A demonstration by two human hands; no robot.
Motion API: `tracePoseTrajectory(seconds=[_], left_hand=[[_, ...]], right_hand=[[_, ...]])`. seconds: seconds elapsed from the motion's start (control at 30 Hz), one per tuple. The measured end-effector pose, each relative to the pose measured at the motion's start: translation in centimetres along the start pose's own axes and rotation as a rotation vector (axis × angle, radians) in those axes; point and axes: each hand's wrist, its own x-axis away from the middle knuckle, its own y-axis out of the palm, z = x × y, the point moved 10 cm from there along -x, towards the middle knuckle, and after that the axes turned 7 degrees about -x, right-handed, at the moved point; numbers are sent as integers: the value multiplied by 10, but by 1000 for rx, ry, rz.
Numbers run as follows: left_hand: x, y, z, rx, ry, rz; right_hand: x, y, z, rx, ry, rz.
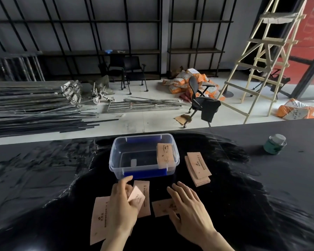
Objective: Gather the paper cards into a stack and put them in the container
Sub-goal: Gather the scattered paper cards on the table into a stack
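Note:
Tan paper cards lie on a black-covered table. My left hand (122,205) grips one card (137,197), lifted and tilted, just in front of a clear plastic container (116,156) with blue handles. Another card (144,189) lies flat under it, and a long card (100,220) lies partly beneath my left wrist. My right hand (190,209) rests flat, fingers spread, on a card (160,208). A small stack of cards (198,169) sits to the right of the container. One card (164,154) leans inside the container against its right wall.
A green jar (275,144) with a clear lid stands on the table at the far right. Beyond the table's far edge the floor holds metal bars, office chairs, orange sacks and a wooden ladder.

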Motion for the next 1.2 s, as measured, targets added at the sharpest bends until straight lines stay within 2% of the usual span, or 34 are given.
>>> tracePoseTrajectory(seconds=[0.1,0.2,0.33,0.4,0.47,0.57,0.6,0.67,0.73,0.87,0.97,1.2], left_hand=[[-7,5,31,74,158,-65],[-4,26,62,78,282,-206],[9,48,80,138,310,-271],[13,50,85,214,314,-232],[12,40,81,263,302,-106],[0,11,33,178,97,142],[-5,8,15,96,6,139],[-10,18,-12,-137,-115,-22],[-12,27,-19,-335,-136,-149],[-14,32,-14,-523,-131,-186],[-15,36,-14,-537,-106,-213],[-18,47,10,-384,40,-414]], right_hand=[[0,2,-1,-20,-16,13],[3,3,1,-51,8,55],[4,1,-2,-71,-11,138],[4,2,-6,-27,-43,137],[4,2,-7,3,-57,138],[5,-4,-6,13,-56,173],[5,-5,-6,4,-58,179],[4,-6,-5,-24,-68,178],[1,-8,-6,-39,-75,181],[1,-14,-2,-48,-87,181],[0,-16,2,-37,-83,182],[0,-15,-4,4,-136,159]])
